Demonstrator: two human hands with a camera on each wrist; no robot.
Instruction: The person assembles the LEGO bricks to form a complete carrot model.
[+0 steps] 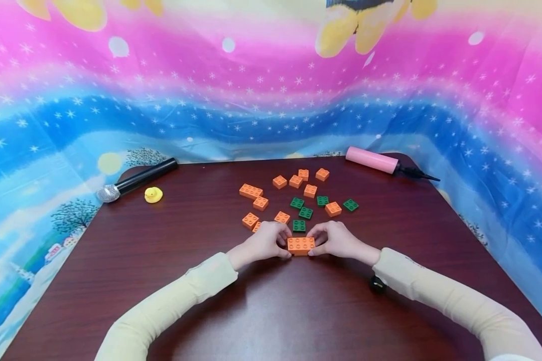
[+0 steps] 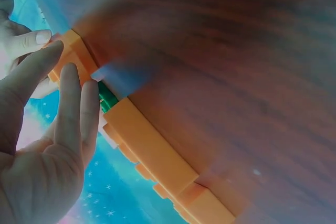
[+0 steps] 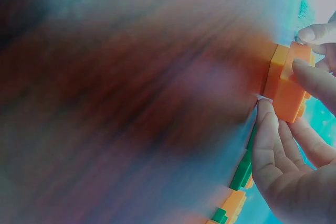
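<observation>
A long orange toy brick with several studs lies between the two hands, close to the table. From the right wrist view, this upper brick sits over another orange brick, slightly offset. My left hand grips the left end, thumb at the front. At the right end, my right hand pinches the brick between thumb and fingers. Just beyond the hands lies a green brick. An orange brick is near the left fingers.
Several loose bricks are spread behind the hands, among them a long orange brick and a green brick. A microphone and a yellow rubber duck lie at left. A pink hand pump lies at the back right, before a patterned cloth.
</observation>
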